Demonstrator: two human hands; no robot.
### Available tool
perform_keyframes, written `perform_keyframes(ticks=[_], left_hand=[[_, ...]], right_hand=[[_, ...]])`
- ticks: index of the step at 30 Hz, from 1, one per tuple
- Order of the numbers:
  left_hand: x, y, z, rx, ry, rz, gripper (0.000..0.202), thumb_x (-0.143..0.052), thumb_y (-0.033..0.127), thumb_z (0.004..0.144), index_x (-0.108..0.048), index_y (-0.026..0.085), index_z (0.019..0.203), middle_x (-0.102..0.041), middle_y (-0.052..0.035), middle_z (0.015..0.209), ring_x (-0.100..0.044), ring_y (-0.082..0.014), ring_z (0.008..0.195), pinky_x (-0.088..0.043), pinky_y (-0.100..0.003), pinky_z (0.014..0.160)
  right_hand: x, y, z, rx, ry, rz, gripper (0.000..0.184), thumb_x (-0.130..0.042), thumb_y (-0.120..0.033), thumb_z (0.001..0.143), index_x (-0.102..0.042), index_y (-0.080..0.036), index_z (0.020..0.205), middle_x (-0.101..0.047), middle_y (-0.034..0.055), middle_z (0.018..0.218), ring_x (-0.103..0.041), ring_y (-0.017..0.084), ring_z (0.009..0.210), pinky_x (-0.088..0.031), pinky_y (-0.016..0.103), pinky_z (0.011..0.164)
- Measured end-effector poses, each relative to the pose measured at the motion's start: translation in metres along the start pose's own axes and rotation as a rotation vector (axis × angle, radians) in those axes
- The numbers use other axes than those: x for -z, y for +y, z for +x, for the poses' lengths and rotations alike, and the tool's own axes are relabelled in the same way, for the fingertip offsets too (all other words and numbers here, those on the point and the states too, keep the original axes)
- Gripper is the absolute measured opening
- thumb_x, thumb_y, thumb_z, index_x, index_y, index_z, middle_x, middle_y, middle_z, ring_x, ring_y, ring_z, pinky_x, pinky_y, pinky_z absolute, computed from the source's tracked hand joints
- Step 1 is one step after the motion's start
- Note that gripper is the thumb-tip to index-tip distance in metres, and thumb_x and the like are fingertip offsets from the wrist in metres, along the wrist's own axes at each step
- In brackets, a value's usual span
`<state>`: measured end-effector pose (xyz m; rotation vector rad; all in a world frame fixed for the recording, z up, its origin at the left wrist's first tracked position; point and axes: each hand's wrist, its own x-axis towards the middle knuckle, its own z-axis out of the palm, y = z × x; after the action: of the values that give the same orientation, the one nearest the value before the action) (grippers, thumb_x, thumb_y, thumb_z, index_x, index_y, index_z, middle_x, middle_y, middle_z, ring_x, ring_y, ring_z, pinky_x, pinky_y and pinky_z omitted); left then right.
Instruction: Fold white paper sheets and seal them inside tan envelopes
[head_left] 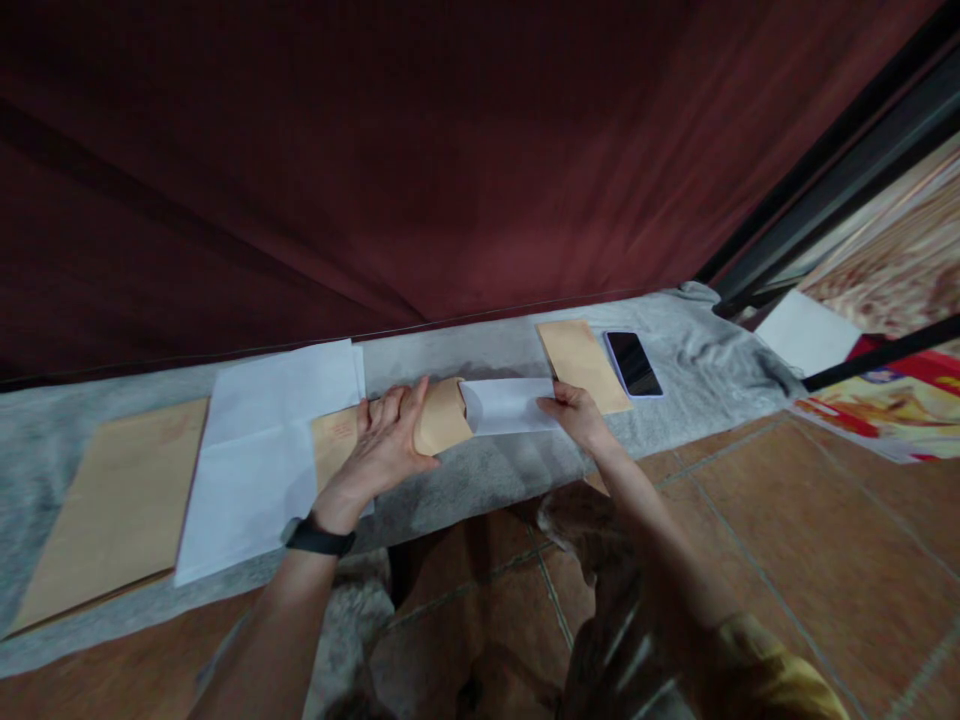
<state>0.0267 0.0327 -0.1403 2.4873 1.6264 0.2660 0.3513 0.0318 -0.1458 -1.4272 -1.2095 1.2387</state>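
My left hand [386, 445] lies over a small brown envelope [444, 417] on the grey cloth [480, 470], its fingers wrapped around the envelope's left end. A folded white paper [506, 405] sticks out of the envelope's right opening. The fingers of my right hand [576, 412] pinch the right end of that paper. A black band sits on my left wrist.
White sheets [262, 450] lie on a large brown envelope [120, 500] at the left. Another brown envelope [581, 363] and a phone [633, 363] lie at the right. A dark red curtain hangs behind. The floor is tiled, with printed papers [892, 400] at the far right.
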Motion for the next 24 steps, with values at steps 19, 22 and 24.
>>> perform_keyframes(ticks=[19, 22, 24], left_hand=[[-0.001, 0.027, 0.003, -0.179, 0.015, 0.044, 0.120, -0.083, 0.043, 0.070, -0.010, 0.025, 0.163, -0.032, -0.0221, 0.162, -0.024, -0.0398, 0.152, -0.006, -0.065, 0.122], [-0.004, 0.028, 0.004, -0.183, 0.022, 0.054, 0.119, -0.083, 0.045, 0.071, -0.010, 0.025, 0.163, -0.030, -0.0223, 0.163, -0.023, -0.0395, 0.153, -0.005, -0.066, 0.122], [-0.003, 0.028, 0.003, -0.183, 0.025, 0.062, 0.119, -0.083, 0.046, 0.071, -0.011, 0.025, 0.163, -0.029, -0.0224, 0.163, -0.023, -0.0393, 0.153, -0.005, -0.066, 0.122]], right_hand=[[-0.030, 0.020, 0.001, 0.056, -0.011, -0.280, 0.022, -0.054, -0.037, 0.079, -0.057, -0.021, 0.064, -0.049, -0.0035, 0.057, -0.046, 0.013, 0.059, -0.029, 0.025, 0.053], [-0.034, 0.021, 0.002, 0.062, 0.003, -0.270, 0.016, -0.054, -0.032, 0.078, -0.057, -0.022, 0.067, -0.052, -0.0034, 0.059, -0.050, 0.014, 0.060, -0.033, 0.025, 0.054], [-0.035, 0.021, 0.002, 0.039, 0.052, -0.188, 0.009, -0.057, -0.032, 0.075, -0.058, -0.023, 0.075, -0.054, -0.0044, 0.060, -0.051, 0.014, 0.059, -0.037, 0.025, 0.053]])
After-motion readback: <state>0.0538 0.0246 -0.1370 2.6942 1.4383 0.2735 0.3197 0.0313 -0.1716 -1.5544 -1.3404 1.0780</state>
